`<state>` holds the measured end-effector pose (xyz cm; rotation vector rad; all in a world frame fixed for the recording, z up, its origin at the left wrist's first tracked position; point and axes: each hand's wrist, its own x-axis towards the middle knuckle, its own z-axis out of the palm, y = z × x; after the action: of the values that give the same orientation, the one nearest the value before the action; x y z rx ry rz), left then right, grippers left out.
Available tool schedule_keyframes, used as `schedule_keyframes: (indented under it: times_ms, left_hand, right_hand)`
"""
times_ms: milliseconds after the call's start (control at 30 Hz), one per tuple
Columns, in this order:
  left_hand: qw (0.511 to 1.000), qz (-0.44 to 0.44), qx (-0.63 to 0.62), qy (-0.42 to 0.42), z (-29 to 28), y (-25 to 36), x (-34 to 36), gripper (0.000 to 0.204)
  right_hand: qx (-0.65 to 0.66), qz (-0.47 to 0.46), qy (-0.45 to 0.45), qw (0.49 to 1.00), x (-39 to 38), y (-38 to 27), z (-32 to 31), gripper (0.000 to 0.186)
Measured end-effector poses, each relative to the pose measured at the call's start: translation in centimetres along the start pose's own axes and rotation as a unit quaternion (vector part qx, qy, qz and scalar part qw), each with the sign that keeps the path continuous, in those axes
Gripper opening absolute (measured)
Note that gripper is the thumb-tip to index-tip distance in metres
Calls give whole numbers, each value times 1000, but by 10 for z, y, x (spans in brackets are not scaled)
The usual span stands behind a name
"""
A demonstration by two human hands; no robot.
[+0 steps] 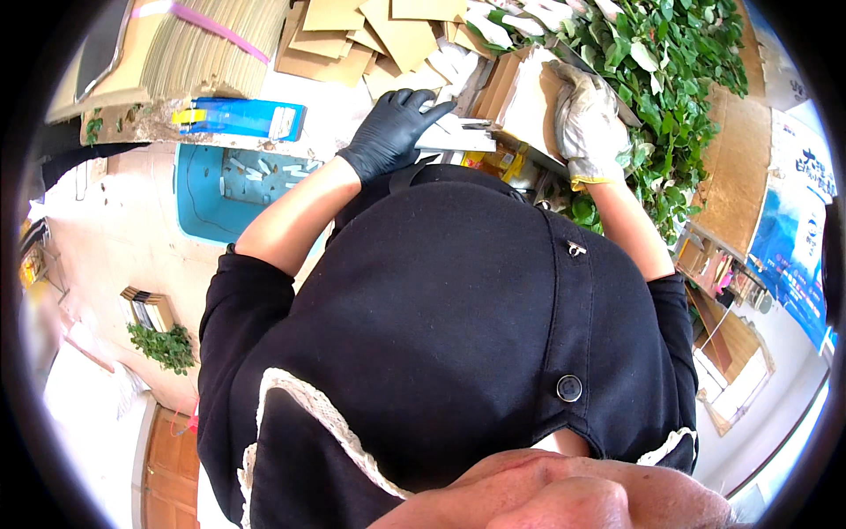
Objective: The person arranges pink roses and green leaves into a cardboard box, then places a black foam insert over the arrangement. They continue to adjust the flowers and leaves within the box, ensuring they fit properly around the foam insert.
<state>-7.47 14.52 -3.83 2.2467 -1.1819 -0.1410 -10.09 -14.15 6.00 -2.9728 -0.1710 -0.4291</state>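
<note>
My left hand [394, 130], in a black glove, is over the table edge with its fingers bent and the thumb stretched to the right. A small pale thing shows between thumb and fingers; its kind is unclear. Beside that hand lie white strips [460, 139]. My right hand [592, 132], in a grey-white work glove with a yellow cuff edge, is curled against the right side of a bundle wrapped in brown cardboard and pale paper [529, 101]. The bundle lies at the table's near edge. Leafy green stems [648, 97] are heaped just right of it.
Loose cardboard sheets [339, 40] cover the table's far middle. A tied cardboard stack [189, 53] stands far left, near a blue box [242, 119]. Below, a blue bin [198, 198] holds white scraps. A wrapped leafy bunch [159, 331] is on the floor. White-wrapped flower heads [520, 19] lie at the back.
</note>
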Motion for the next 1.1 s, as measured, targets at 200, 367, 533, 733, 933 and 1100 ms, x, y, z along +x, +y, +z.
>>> schedule_keyframes:
  times_ms: [200,367,533,733,933,1100]
  left_hand:
    - [983,15,167,-67,-1,-5,8,36]
    - [977,61,137,-154,-29,-14,38,42]
    - [928,136,315,-143,-67,-40,113,39]
    - [956,106,248,-118,-43,-60,167,51]
    - [973,48,157,-163,-37,-66,165,71]
    - [970,150,182,-52,-17,-82,159,61]
  right_hand:
    - [8,10,-6,1000,0,7,0,27]
    - [-2,37,-34,999,4,3,-7,27]
    - [-5,49,-23,999,7,0,-7,25]
    - [43,67,-53,995,5,2,-8,35]
    - [33,82,-47,995,1,3,-6,37]
    - [49,70,-27,996,2,2,-5,34]
